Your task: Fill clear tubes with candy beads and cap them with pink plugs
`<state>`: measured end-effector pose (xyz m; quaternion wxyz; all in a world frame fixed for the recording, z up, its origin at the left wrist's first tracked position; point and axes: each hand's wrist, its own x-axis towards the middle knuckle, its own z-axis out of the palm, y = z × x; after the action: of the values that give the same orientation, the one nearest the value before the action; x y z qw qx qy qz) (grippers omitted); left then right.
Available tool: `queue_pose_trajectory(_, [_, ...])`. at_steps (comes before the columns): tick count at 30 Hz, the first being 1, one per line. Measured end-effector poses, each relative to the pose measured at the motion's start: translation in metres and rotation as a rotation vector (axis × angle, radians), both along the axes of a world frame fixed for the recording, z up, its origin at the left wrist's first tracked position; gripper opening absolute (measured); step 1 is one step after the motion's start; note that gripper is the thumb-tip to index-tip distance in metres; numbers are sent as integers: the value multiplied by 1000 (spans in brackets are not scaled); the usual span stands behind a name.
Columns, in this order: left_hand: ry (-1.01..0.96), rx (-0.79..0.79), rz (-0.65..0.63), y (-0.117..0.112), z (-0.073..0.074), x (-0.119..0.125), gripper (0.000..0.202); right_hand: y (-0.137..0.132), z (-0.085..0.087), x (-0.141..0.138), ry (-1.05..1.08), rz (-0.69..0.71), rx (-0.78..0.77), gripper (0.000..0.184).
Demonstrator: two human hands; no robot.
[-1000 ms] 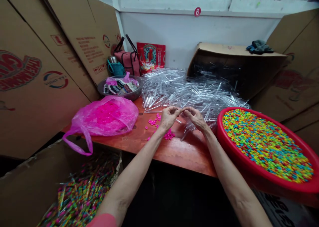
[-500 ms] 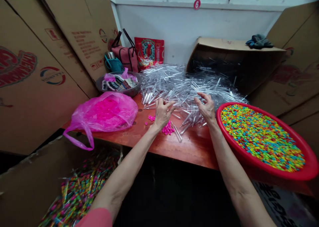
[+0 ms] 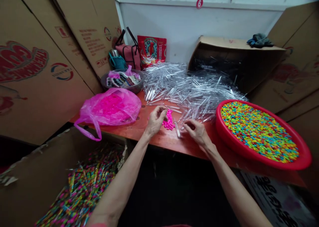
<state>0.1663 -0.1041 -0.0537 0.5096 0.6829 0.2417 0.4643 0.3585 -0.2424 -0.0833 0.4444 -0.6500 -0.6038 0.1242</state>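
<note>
a lone clear plastic tube (image 3: 177,131) lay just right of the small heap of pink plastic caps (image 3: 168,120), pointing away from the person. the right hand (image 3: 198,133), fingers loosely curled and empty, was nearer it. the left hand (image 3: 155,120), left of the heap, was pinched shut, perhaps on a cap.

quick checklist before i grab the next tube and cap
1. Pink caps loose on the table beside the left hand: ok.
2. Cap already pinched in the left hand: cannot tell, fingertips are closed together.
3. Single clear tube lying apart from the tube pile, between the hands: ok.
4. Right hand empty: cannot tell, fingers curl down onto the table.
5. Red basin of candies close to the right hand and well filled: ok.
</note>
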Motion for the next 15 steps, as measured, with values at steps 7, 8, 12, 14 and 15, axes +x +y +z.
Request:
queue_pose_trajectory(7, [564, 463, -287, -27, -27, 7, 29, -12, -21, -30, -190, -87, -135, 10])
queue_pose_trajectory(8, [617, 522, -311, -27, -30, 12, 32, -12, -21, -25, -146, -83, -148, 11])
queue_pose_trajectory(12, [698, 702, -316, -19, -36, 36, 30, -14, -9, 0, -42, -6, -164, 12])
queue_pose_trajectory(14, [762, 819, -307, -9, -32, 49, 25, -16, 0, 10, -24, 0, -138, 15])
queue_pose_trajectory(15, [800, 875, -304, -3, -29, 55, 23, -18, 4, 14, -7, -9, -120, 17])
